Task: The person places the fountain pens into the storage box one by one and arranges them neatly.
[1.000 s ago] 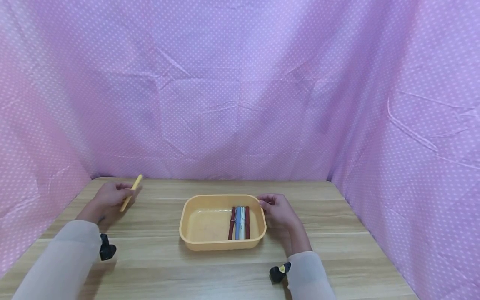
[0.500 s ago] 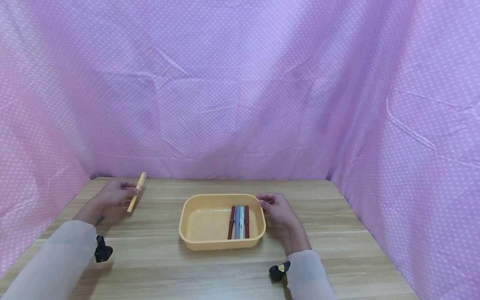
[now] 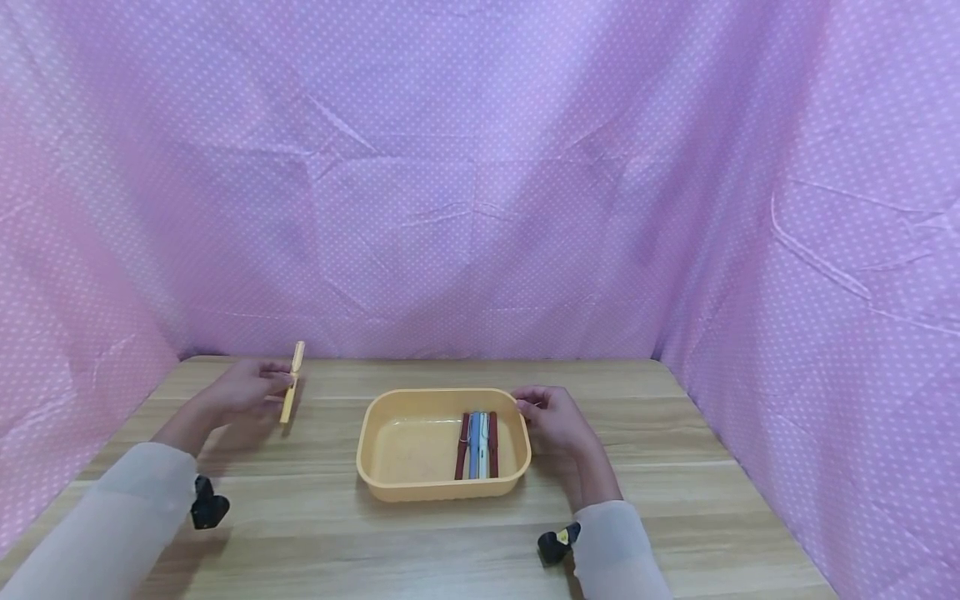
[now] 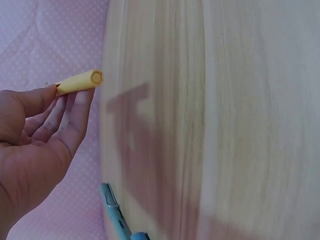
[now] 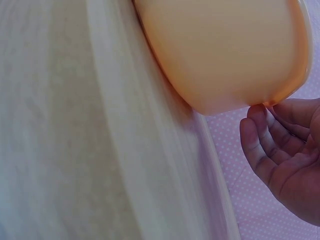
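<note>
My left hand pinches a yellow pen between thumb and fingers, above the table left of the tray. In the left wrist view the yellow pen points its round end toward the camera. My right hand grips the right rim of a yellow plastic tray, thumb and fingertips at its edge. Inside the tray's right half, several pens lie side by side: a dark red pen, a blue pen, a pale pen and another dark red one.
Below the left hand, in its wrist view, a teal pen lies on the wooden table, beside the end of a blue item. Pink dotted cloth stands behind the table and along both sides.
My left hand has moved a little to the right with the yellow pen, which has turned steeper and shows its clip side. The right hand and the tray have stayed nearly still.
</note>
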Motion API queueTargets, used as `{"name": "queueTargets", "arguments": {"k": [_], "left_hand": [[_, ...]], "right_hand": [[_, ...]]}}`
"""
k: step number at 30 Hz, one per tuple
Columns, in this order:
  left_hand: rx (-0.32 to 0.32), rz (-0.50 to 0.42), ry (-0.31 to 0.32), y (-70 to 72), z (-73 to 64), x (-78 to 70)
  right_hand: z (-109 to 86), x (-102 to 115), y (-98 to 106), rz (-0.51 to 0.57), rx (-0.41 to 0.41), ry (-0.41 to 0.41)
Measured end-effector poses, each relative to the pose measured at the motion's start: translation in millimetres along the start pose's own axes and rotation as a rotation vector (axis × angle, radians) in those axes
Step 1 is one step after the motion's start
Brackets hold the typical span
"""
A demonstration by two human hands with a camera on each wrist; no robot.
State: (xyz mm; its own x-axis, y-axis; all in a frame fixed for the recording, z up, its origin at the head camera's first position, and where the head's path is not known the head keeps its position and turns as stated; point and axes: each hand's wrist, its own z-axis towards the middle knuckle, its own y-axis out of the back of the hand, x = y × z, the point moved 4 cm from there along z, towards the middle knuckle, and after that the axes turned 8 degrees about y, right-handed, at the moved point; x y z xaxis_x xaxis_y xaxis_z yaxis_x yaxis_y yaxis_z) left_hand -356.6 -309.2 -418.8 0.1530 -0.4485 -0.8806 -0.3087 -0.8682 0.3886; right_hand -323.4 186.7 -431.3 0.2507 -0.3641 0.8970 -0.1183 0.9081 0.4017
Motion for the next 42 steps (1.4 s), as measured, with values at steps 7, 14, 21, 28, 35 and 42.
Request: {"name": "queueTargets", "arguments": {"k": [7,14,21,28,35,42], "left_hand": [[0.009,-0.027,-0.024,-9.0,0.9,-12.2],[0.043,-0.067,-0.063,-17.9,1.8,-23.7],[0.075,-0.099,-0.056,-30.1,-1.4,-34.2],[0.082,-0.101,-0.035,-40.9,-3.4,-43.4],[0.122,-0.102,-0.043,-50.8,-3.5,-53.0],[0.136,-0.096,-0.038,-59.5,-4.8,-61.5]], "right_hand": [[-0.2,-1,0,0.008,0.008,0.002],[0.3,-3,1,-0.001,0.009,-0.003],[-0.6,-2,1,-0.007,-0.001,0.004],[-0.3,-2,1,-0.003,0.009,0.003],[1.0,-3,0,-0.008,0.014,0.019],[2.2,-3,0,-0.001,0.01,0.023]]}}
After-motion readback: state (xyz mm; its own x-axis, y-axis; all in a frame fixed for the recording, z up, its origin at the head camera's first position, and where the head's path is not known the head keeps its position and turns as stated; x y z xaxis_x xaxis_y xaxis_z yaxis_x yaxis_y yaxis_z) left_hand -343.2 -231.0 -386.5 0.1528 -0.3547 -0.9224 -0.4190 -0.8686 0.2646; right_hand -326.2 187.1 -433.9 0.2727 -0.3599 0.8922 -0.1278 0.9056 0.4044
